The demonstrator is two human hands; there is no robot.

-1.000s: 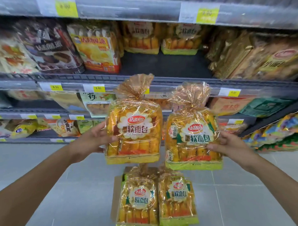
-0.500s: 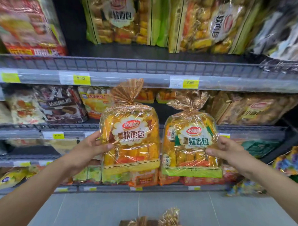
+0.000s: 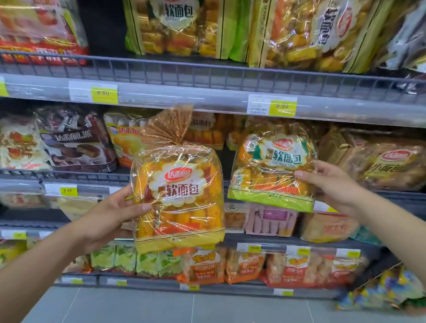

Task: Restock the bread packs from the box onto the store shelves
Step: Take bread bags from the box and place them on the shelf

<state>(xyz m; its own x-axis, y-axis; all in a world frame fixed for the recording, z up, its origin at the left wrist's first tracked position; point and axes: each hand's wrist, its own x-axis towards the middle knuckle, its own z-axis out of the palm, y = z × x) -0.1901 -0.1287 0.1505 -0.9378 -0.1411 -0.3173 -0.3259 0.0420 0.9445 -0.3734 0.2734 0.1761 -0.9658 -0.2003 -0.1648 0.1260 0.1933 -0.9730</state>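
left hand (image 3: 110,218) gripping yellow bread pack (image 3: 178,198), right hand (image 3: 333,188) gripping green bread pack (image 3: 272,169)

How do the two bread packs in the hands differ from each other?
The yellow-banded bread pack in the left hand has a yellow bottom strip; the green-banded bread pack in the right hand has a green one. The yellow-banded one stands upright, its tied top fanned out; the green-banded one is held higher and tilts back. Both share clear wrap and the same red logo.
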